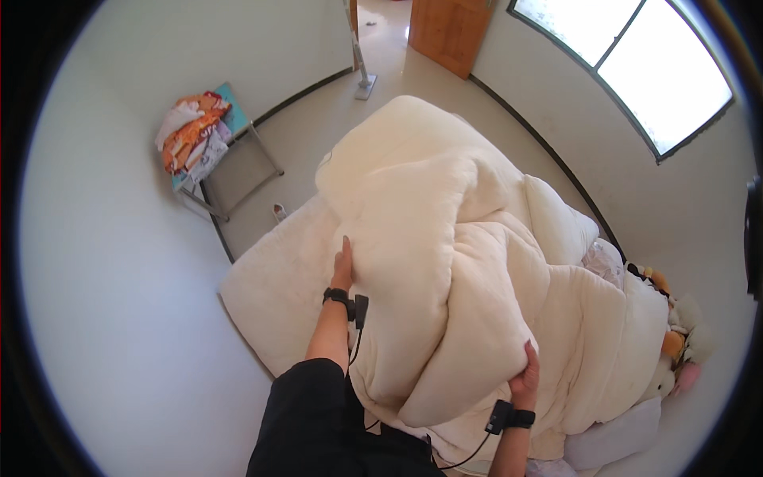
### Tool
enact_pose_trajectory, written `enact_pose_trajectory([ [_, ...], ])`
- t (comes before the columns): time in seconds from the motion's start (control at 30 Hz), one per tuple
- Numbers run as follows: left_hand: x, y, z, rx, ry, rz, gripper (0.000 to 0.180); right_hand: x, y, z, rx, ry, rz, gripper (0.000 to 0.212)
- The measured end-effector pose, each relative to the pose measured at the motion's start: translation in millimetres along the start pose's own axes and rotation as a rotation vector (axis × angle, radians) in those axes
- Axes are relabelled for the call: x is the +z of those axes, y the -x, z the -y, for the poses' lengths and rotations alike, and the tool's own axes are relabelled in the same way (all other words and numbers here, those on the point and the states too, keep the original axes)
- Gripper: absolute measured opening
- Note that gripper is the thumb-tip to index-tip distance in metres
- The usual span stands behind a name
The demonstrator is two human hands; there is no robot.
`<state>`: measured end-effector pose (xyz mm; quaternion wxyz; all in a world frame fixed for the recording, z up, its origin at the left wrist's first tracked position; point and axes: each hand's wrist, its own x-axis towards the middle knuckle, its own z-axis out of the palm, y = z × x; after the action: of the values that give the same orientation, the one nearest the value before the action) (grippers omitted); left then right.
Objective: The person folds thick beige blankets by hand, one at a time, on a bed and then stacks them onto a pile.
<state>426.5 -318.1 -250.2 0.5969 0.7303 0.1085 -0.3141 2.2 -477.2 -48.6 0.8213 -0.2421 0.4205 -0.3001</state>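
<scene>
A thick cream quilt (pixel 397 238), folded and bunched in heavy layers, lies over the bed in front of me. My left hand (pixel 343 266) rests against its left side, fingers stretched straight and lying along the cloth. At the near right, my right hand (pixel 525 375) is closed on a rounded fold of the quilt, its fingertips showing at the fold's edge. Beneath the quilt spreads a pale mattress (pixel 274 290), bare at the left. Each wrist wears a black strap with a small boxy device and a cable.
A folding table (pixel 235 111) heaped with orange and white cloth (pixel 195 131) stands at the far left. Near it lies a shoe (pixel 279 212). A flat mop (pixel 365 82) leans by the wooden door (pixel 453 32). Plush toys (pixel 675 343) and a pale pillow (pixel 616 436) line the right end.
</scene>
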Motion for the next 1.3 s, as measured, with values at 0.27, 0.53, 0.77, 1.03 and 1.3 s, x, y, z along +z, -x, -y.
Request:
enact_pose_trajectory([
  [0.27, 16.9, 44.5, -24.9, -0.038, -0.125, 0.436, 0.046, 123.9, -35.7, 122.1, -0.913, 1.572, -0.074, 0.043],
  [0.53, -206.2, 183.3, -206.5, 0.438, 0.625, 0.249, 0.039, 407.7, -28.2, 224.3, -0.776, 0.913, 0.31, 0.036],
  [0.77, -347.4, 294.8, -90.8, 0.567, 0.142, -0.432, 0.055, 447.1, -124.6, 134.1, -1.601, 1.769, 0.293, 0.031],
  [1.03, -361.4, 334.6, 47.5, 0.126, -0.166, -0.401, 0.05, 178.8, -105.0, 55.2, -0.894, 1.968, 0.261, 0.031],
  [1.3, -297.3, 288.9, 20.6, 0.144, -0.013, -0.171, 0.04, -146.1, 115.7, -41.5, 0.249, 1.202, -0.484, 0.031],
])
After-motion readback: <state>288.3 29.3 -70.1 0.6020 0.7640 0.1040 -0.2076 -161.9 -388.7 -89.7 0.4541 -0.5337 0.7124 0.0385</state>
